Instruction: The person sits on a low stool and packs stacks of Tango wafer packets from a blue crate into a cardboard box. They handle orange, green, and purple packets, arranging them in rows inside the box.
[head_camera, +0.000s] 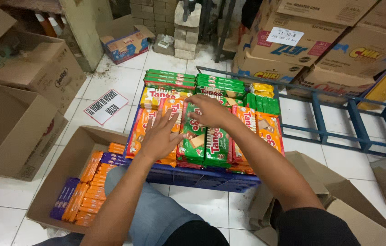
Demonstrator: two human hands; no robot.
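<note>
A blue plastic crate [211, 180] in front of me is topped with wafer packs in green, orange and yellow wrappers. My left hand [159, 136] lies flat with spread fingers on the orange packs [145, 123] at the left side. My right hand [211, 111] rests palm down on the green packs [197, 141] in the middle, its fingers curled over their far edge. Neither hand is lifting a pack. Flat green packs [170, 78] lie in rows at the far side of the pile.
An open cardboard box [72, 157] at my left knee holds several orange and purple packs. A bigger open box [6, 132] stands further left. Stacked cartons [311, 41] and a blue metal frame [357, 118] fill the right. Another open box [352, 209] sits near right.
</note>
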